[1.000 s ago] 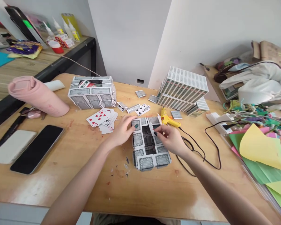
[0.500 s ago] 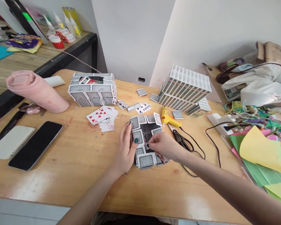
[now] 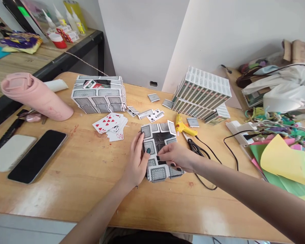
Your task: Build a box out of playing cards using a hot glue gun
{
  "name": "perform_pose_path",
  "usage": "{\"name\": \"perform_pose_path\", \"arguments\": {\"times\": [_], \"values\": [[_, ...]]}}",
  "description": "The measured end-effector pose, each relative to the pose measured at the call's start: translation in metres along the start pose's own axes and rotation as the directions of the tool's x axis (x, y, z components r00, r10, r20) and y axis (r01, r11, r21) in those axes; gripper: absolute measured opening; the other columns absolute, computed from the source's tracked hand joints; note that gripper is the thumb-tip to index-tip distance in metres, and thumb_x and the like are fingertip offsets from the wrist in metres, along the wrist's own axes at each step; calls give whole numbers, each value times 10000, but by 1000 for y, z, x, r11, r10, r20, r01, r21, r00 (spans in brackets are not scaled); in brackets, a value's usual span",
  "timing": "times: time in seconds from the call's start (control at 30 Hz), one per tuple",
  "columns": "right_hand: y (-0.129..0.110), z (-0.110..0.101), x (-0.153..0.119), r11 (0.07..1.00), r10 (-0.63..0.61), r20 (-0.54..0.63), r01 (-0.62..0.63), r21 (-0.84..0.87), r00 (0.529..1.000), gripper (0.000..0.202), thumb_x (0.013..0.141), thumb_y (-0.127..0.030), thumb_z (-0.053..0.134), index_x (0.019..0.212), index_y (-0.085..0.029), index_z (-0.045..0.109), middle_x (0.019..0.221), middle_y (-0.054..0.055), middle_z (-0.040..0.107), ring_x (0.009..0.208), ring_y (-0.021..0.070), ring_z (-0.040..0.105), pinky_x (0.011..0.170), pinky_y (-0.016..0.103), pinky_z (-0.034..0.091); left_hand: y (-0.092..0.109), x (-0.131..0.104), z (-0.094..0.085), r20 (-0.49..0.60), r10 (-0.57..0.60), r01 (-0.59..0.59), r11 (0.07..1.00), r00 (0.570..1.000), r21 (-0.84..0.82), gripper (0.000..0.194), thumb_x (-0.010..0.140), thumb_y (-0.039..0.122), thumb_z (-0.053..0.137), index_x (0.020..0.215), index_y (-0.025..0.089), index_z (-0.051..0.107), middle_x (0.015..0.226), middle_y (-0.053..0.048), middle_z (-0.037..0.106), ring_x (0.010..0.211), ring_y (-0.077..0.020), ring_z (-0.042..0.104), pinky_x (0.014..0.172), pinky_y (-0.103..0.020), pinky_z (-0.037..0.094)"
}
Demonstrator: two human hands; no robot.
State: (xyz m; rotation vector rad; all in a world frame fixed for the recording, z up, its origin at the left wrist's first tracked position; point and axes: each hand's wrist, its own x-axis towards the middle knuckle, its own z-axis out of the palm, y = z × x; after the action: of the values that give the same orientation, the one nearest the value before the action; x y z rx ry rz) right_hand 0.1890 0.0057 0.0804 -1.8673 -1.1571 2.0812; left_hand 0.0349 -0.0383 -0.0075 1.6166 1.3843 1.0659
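Note:
A box covered in grey-backed playing cards [image 3: 158, 173] lies on the wooden table in front of me, with a dark opening in its top. My left hand [image 3: 136, 164] is wrapped round its left side, the thumb resting on a card on top. Over the opening, my right hand [image 3: 176, 156] is pinched at the edge of a card; whatever is between its fingertips is too hidden to make out. One card [image 3: 171, 127] stands tilted up at the box's far right corner. Just beyond lies a yellow glue gun [image 3: 184, 127], and black scissors [image 3: 197, 149] are to the right.
A larger card-covered box [image 3: 99, 98] stands at the back left, loose playing cards [image 3: 106, 123] before it. Stacked card packs [image 3: 200, 91] rise at the back right. A pink tumbler [image 3: 38, 96] and a phone [image 3: 38, 156] are left; a power strip [image 3: 240, 132] and coloured paper [image 3: 284, 162] right.
My right hand has shifted slightly up and left over the opening, still pinched. My left hand keeps its hold on the box. The view has tilted a little.

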Motion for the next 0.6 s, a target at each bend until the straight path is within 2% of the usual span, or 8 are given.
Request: {"name": "perform_pose_path", "arguments": {"times": [0.3, 0.47, 0.6], "values": [[1, -2, 6, 995, -8, -2, 8, -96, 1000, 80, 695, -130, 592, 626, -167, 610, 262, -104, 391, 228, 33, 284, 246, 127, 188, 1, 1, -2, 2, -1, 1, 1000, 1000, 12, 532, 940, 291, 359, 1448, 312, 204, 1510, -38, 210, 1411, -214, 177, 1169, -437, 174], [-1, -4, 9, 990, -71, -31, 66, -128, 997, 113, 641, -79, 578, 693, -165, 630, 421, -70, 578, 251, 34, 355, 236, 139, 255, 0, 1, -3, 2, 7, -7, 1000, 1000, 24, 531, 938, 285, 364, 1445, 314, 211, 1505, -45, 221, 1405, -228, 196, 1162, -453, 192], [-3, -9, 10, 961, -85, -56, 67, -268, 995, 191, 647, -67, 541, 764, -181, 641, 317, -87, 488, 238, 74, 390, 238, 159, 312, 0, 1, -3, 2, 6, -6, 1000, 1000, 29, 527, 940, 282, 367, 1444, 311, 215, 1504, -45, 221, 1405, -218, 195, 1165, -441, 186]]}}
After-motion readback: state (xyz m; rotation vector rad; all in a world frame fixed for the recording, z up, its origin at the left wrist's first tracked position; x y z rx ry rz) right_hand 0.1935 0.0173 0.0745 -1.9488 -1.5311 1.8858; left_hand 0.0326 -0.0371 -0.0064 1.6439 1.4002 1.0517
